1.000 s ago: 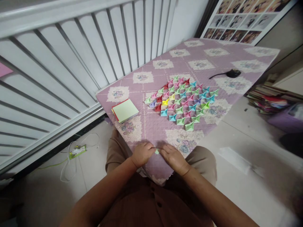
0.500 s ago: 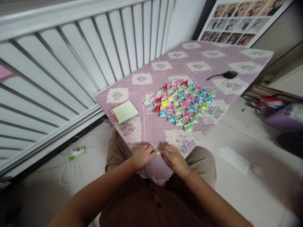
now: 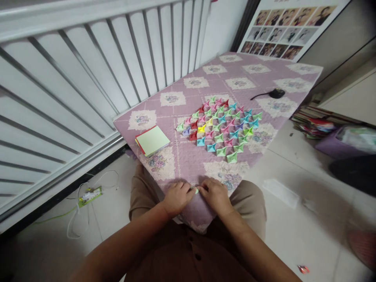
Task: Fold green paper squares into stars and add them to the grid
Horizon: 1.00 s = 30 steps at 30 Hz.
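A small piece of pale green paper (image 3: 196, 191) lies between my hands at the near corner of the table, mostly hidden by my fingers. My left hand (image 3: 179, 197) pinches it from the left, fingers curled. From the right, my right hand (image 3: 214, 194) holds it with thumb and fingertips. Beyond the hands, rows of small folded paper boats (image 3: 219, 138) in green, pink, blue, red and yellow stand on the cloth. Farther left sits a stack of square paper (image 3: 153, 140), pale green on top with red showing at its edge.
A purple floral tablecloth (image 3: 188, 164) covers the table, which borders a white radiator (image 3: 96, 74). A black object with a cable (image 3: 276, 93) lies toward the right edge. On the floor are a power strip (image 3: 89, 196) and a purple bin (image 3: 335, 145). A photo board (image 3: 274, 33) stands behind.
My right-hand fingers have curled in more around the paper, and less of it shows. The view has shifted slightly; the boats and the stack stay in place.
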Available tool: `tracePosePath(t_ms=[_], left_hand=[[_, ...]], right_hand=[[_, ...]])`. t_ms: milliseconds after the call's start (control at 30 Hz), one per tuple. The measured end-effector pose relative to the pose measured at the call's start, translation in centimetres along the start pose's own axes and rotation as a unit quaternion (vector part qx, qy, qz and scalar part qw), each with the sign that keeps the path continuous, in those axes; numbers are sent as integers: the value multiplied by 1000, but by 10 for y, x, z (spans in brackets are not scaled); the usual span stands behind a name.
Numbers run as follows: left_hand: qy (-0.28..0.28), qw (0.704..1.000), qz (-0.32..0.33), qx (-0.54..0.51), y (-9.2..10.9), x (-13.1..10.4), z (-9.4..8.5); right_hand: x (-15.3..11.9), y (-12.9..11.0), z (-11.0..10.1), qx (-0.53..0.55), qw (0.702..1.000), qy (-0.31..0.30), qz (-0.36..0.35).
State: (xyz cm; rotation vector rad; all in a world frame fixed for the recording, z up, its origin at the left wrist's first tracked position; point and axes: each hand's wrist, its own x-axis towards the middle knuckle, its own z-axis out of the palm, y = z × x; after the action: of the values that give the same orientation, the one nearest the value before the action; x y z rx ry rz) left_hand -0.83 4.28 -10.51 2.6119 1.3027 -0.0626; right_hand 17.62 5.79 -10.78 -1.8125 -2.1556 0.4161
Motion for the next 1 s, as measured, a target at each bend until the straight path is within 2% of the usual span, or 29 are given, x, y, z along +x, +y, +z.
tracePosePath(t_ms=[333,667,867,1000], left_hand=[[6,1000,12,0,-4,5,3],[27,999,23,16,-6,3,5],[48,998,25,21,-9,2,11],[94,995,7,41,-8,-2,16]], right_hand=[[7,-6,-5,-64,996,-48,45],[20,-10,-12,-32,988,-109,109],[20,-14,-11,-75,986,-102,105],[19,-15,-12,-77,987,-98,97]])
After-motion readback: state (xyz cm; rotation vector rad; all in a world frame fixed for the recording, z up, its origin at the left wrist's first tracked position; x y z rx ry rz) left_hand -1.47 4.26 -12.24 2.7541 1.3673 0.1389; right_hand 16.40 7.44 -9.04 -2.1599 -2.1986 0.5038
